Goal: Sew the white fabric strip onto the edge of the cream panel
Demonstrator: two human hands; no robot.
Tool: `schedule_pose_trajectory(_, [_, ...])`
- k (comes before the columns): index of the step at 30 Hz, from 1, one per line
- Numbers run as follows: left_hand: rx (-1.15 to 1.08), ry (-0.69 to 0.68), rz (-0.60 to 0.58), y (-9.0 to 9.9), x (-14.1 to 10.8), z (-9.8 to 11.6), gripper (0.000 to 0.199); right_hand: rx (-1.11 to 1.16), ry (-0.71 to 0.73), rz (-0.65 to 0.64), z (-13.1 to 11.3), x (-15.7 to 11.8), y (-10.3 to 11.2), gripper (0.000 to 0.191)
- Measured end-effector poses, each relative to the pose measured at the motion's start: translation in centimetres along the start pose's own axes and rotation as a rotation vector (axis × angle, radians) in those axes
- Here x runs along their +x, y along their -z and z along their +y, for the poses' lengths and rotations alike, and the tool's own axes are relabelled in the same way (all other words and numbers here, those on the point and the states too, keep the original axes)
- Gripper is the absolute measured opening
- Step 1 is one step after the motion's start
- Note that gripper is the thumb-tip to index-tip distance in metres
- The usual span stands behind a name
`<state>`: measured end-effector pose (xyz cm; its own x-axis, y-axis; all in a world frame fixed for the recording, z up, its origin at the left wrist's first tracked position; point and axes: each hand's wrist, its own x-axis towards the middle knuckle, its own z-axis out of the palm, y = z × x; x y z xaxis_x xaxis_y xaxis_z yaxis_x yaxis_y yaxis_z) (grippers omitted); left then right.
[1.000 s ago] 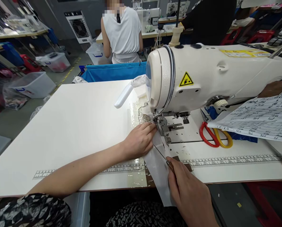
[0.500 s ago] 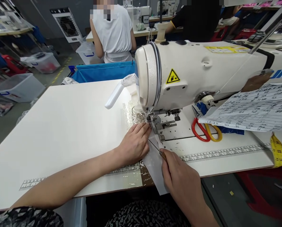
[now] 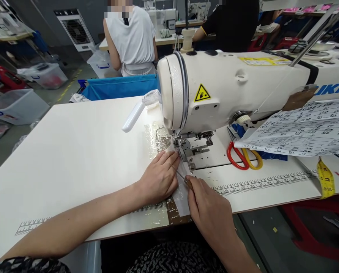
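My left hand (image 3: 159, 177) lies flat with fingers extended on a white piece of fabric (image 3: 182, 203), just in front of the presser foot (image 3: 176, 143) of a white sewing machine (image 3: 212, 87). Its fingertips are close to the needle area. In my right hand (image 3: 210, 206) is an awl (image 3: 178, 173) with a wooden handle, mostly covered by my fingers. The awl's thin metal shaft points up and left, its tip over my left hand near the thumb side. Part of the fabric is hidden under my left hand, and its lower end trails toward the table's front edge.
Right of the needle lie scissors (image 3: 237, 156) with red and yellow handles. A written paper sheet (image 3: 300, 127) hangs over the machine's right side, near a yellow tape measure (image 3: 325, 178). A ruler scale (image 3: 266, 181) runs along the white table (image 3: 81, 151). A blue cloth bin (image 3: 118, 87) stands behind.
The white fabric has advanced toward the presser foot, so less of it hangs at the front. The awl tip has shifted left, over my left hand. The whole view has shifted slightly.
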<state>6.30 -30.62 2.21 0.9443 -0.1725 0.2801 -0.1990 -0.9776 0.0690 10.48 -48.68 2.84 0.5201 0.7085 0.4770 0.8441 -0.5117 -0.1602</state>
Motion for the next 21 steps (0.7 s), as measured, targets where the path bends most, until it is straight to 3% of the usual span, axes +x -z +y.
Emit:
schedule_pose_trajectory(7, [0.013,-0.006,0.001,0.2,0.3,-0.8,0.045,-0.026,-0.008,0.003,-0.2,0.5,-0.6,0.033])
schedule_pose_trajectory(13, [0.078,0.084,-0.011,0.6,0.8,-1.2,0.04,-0.01,-0.024,0.032,-0.5,1.1,-1.1,0.034])
schedule_pose_trajectory(21, [0.181,0.021,-0.016,0.4,1.1,-2.9,0.037,0.222,-0.086,-0.036,-0.3,1.3,-0.8,0.031])
